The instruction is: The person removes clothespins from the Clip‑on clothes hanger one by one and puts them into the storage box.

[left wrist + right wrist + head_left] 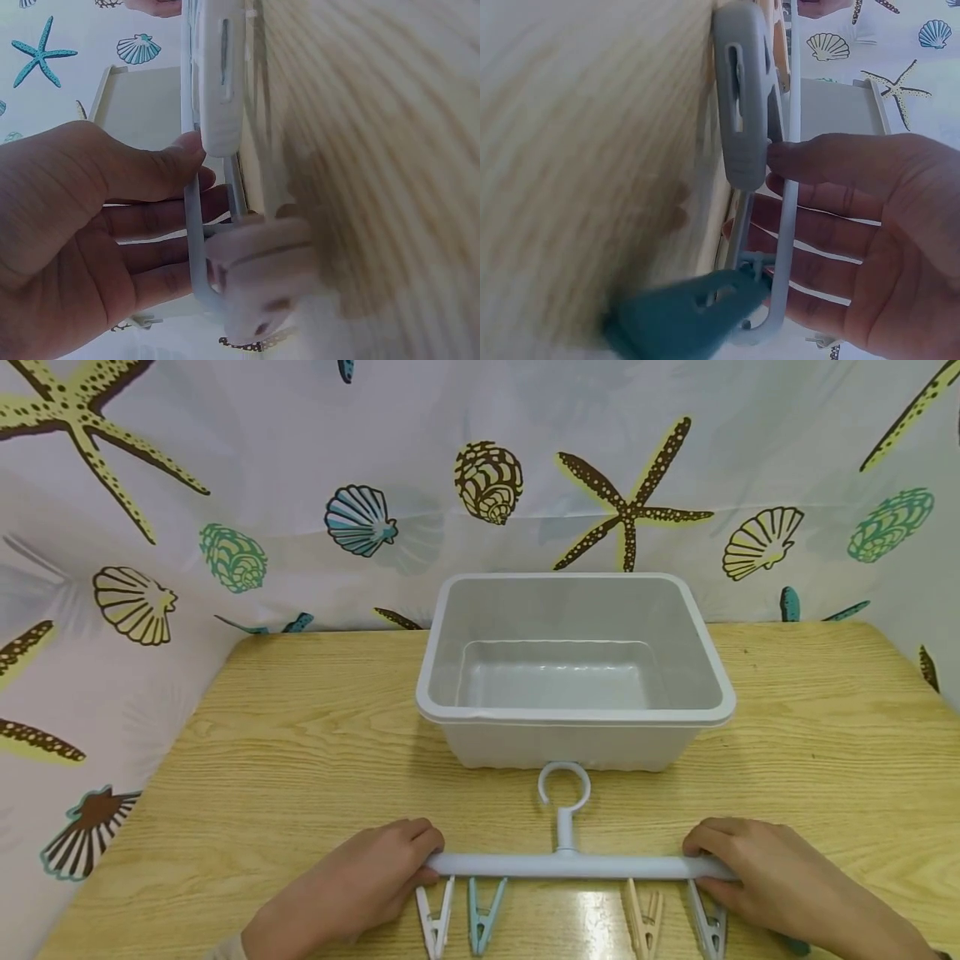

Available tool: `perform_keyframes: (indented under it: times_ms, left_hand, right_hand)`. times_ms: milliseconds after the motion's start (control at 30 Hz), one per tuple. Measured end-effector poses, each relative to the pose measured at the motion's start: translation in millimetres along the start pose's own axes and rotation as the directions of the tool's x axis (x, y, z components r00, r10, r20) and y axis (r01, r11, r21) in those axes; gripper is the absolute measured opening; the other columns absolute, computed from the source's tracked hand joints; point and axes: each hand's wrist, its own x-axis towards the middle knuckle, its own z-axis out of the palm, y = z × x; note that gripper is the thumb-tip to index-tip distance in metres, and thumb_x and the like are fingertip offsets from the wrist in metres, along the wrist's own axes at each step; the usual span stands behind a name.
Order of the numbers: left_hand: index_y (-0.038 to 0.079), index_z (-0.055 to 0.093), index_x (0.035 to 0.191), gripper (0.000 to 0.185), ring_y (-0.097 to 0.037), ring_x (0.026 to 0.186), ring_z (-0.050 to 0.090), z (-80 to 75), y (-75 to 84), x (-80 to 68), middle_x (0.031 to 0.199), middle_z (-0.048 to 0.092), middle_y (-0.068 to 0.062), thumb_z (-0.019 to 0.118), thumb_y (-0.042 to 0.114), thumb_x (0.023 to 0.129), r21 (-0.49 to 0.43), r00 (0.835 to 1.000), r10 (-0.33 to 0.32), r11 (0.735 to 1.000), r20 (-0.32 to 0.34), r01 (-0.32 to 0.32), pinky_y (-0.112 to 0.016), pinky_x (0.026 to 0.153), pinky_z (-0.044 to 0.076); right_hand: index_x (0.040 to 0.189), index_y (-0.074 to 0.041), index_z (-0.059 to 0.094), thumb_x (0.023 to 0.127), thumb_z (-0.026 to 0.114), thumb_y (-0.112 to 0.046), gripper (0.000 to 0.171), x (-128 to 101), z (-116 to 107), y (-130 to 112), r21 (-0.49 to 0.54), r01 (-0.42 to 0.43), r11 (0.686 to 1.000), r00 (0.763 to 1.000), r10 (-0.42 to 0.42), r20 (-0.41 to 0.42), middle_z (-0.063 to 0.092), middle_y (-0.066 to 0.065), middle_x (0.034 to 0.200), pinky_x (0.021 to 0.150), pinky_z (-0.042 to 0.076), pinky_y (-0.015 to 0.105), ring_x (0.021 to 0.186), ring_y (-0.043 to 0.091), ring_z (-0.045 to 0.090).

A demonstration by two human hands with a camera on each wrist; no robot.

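A pale blue-white clip hanger (517, 865) lies crosswise low in the head view, its hook (565, 828) pointing away toward a tub. My left hand (367, 881) grips the bar's left end, thumb near side, fingers behind. At the other end, my right hand (772, 872) holds the bar the same way. From the bar hang a white clothespin (435, 922), a light teal one (483, 918), a beige one (645, 922) and a grey one (708, 927). The left wrist view adds a pinkish clothespin (266, 262); the right wrist view adds a dark teal clothespin (686, 315).
A light grey plastic tub (573, 717) with nothing inside stands just beyond the hook. The wood-grain table (300, 735) runs back to a white curtain (285, 460) printed with shells and starfish, which also closes off both sides.
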Motion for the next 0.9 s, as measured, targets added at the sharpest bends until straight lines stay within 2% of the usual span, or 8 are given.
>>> perform_keyframes:
  times_ms: [367, 567, 733, 900]
  left_hand:
    - [0.009, 0.055, 0.090, 0.011, -0.001, 0.063, 0.045, -3.7, 1.8, -4.7, 0.076, 0.052, 0.007, 0.065, 0.013, 0.092, -0.057, 1.000, -0.027, 0.998, 0.013, 0.027, -0.022, 0.058, 0.046]
    - [0.010, 0.053, 0.089, 0.013, -0.001, 0.061, 0.043, -6.5, 4.1, -7.9, 0.074, 0.051, 0.009, 0.066, 0.012, 0.090, -0.072, 1.000, -0.012, 0.997, -0.013, 0.011, -0.021, 0.056, 0.044]
    - [0.010, 0.054, 0.090, 0.012, -0.001, 0.063, 0.043, -10.0, 5.8, -10.7, 0.076, 0.052, 0.009, 0.066, 0.013, 0.091, -0.069, 1.000, -0.009, 0.998, -0.023, 0.007, -0.020, 0.057, 0.044]
    - [0.011, 0.056, 0.094, 0.009, -0.001, 0.064, 0.044, -13.0, 6.1, -12.7, 0.079, 0.053, 0.009, 0.064, 0.014, 0.093, -0.082, 1.000, -0.019, 0.996, 0.006, 0.020, -0.020, 0.058, 0.044]
  right_hand:
    - [0.095, -0.019, 0.067, 0.077, 0.080, -0.014, 0.023, -1.0, -1.2, -2.4, 0.029, 0.029, 0.999, 0.999, -0.028, -0.030, 0.065, -0.013, 0.089, 0.056, 0.048, 0.024, 0.071, -0.003, 0.055]
    - [0.094, -0.020, 0.065, 0.078, 0.078, -0.013, 0.022, -1.6, -3.7, -5.4, 0.034, 0.027, 0.999, 0.999, -0.025, -0.039, 0.065, -0.014, 0.087, 0.053, 0.044, 0.023, 0.066, -0.005, 0.049]
    - [0.090, -0.024, 0.061, 0.078, 0.078, -0.013, 0.024, -2.9, -5.3, -6.6, 0.052, 0.036, 0.998, 0.999, -0.035, -0.027, 0.062, -0.017, 0.085, 0.052, 0.043, 0.021, 0.064, -0.006, 0.046]
    - [0.088, -0.024, 0.057, 0.078, 0.079, -0.012, 0.027, -3.8, -6.5, -7.4, 0.081, 0.039, 0.996, 0.999, -0.039, -0.002, 0.063, -0.016, 0.084, 0.051, 0.039, 0.019, 0.061, -0.006, 0.041]
